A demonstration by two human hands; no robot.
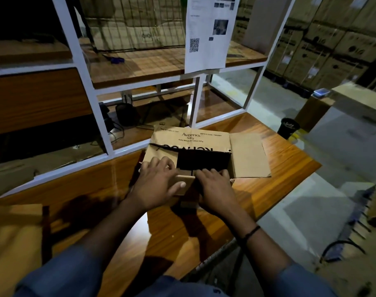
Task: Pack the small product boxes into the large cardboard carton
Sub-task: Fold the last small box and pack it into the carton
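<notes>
A large brown cardboard carton (190,139) printed "Aveeno baby" stands on the wooden table (165,228), its far and right flaps spread open and its inside dark. My left hand (156,182) lies on the carton's left flap, thumb pressing the near flap (184,183) at the front rim. My right hand (216,187) rests on the near rim beside it, fingers curled over the edge. The contents of the carton are too dark to make out, and no small product boxes show outside it.
A white-framed shelf unit (110,136) with wooden boards stands right behind the carton, a printed sheet (208,33) hanging from it. A flat cardboard piece (13,243) lies at the table's left. A black cup (288,127) stands on the floor to the right, with stacked cartons (333,46) beyond.
</notes>
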